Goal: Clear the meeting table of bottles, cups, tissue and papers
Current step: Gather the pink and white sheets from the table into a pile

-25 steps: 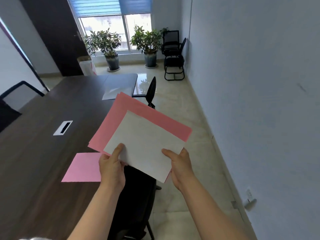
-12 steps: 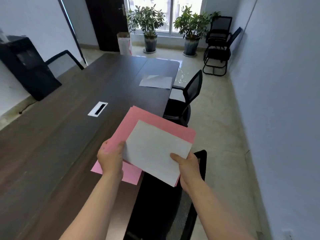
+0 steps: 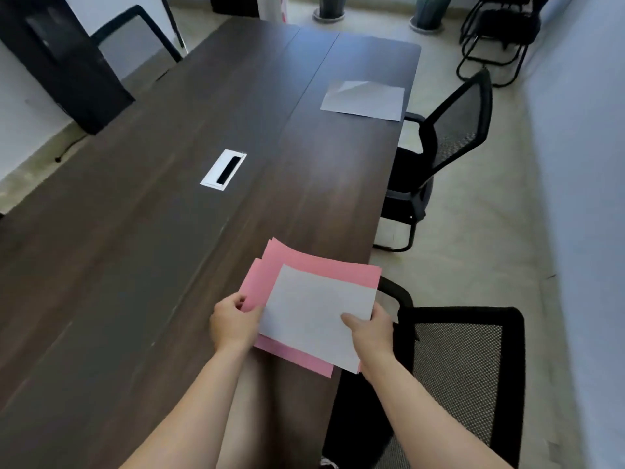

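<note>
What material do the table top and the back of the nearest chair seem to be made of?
Table top: it looks like dark wood or wood-look laminate, matte, with long grain streaks and a seam between panels; which of the two is unclear. Chair back: black mesh fabric in a dark frame; the fine open weave shows.

stack of papers over table near-right edge | lone sheet far right on table | cable slot mid-table | chairs right of table
</note>
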